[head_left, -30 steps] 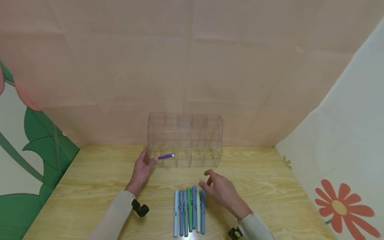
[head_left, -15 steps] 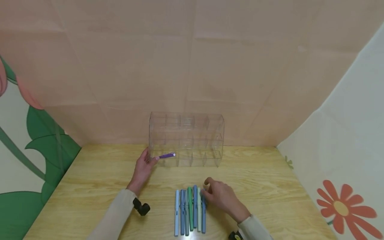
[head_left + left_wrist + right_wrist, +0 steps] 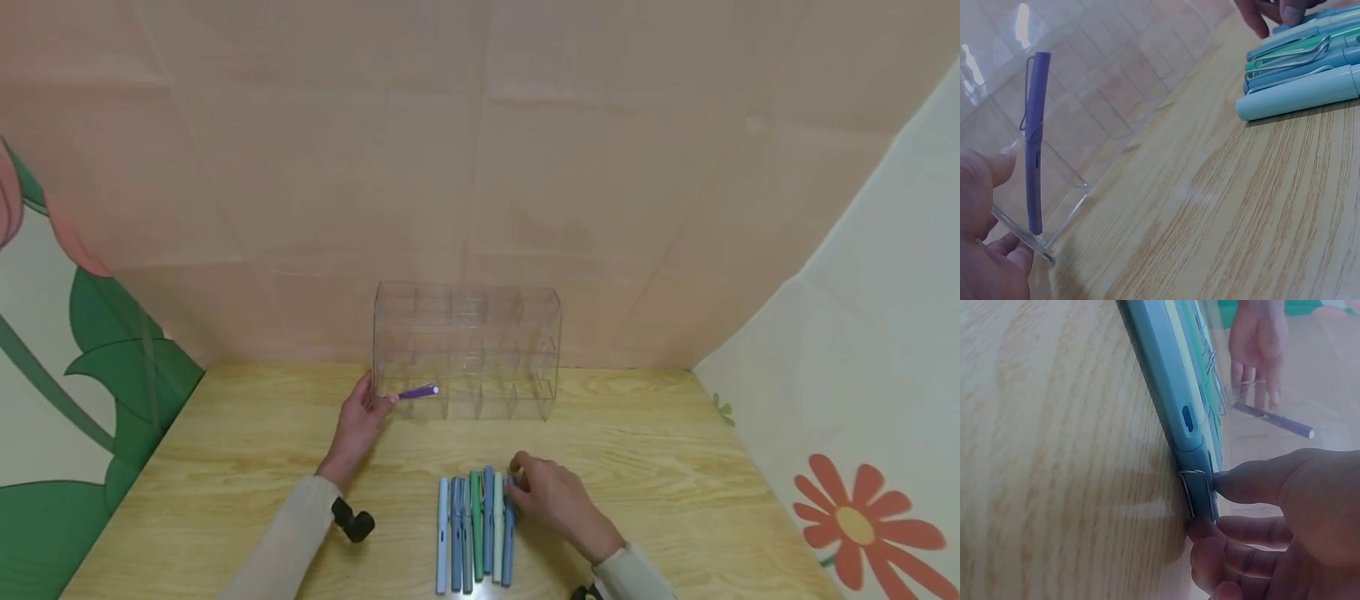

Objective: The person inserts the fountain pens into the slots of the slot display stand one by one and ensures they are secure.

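pens in row: 6 [image 3: 474,533]; purple pen: 1 [image 3: 417,392]; clear organizer: 1 [image 3: 480,333]; hands: 2

On the wooden table [image 3: 225,467], the left hand [image 3: 355,427] rests against the left end of a clear plastic organizer [image 3: 467,350], just beside a purple pen [image 3: 417,392] lying in its bottom row. The right hand [image 3: 551,497] pinches the cap end of the rightmost blue pen [image 3: 507,546] in a row of pens [image 3: 472,533] lying side by side.
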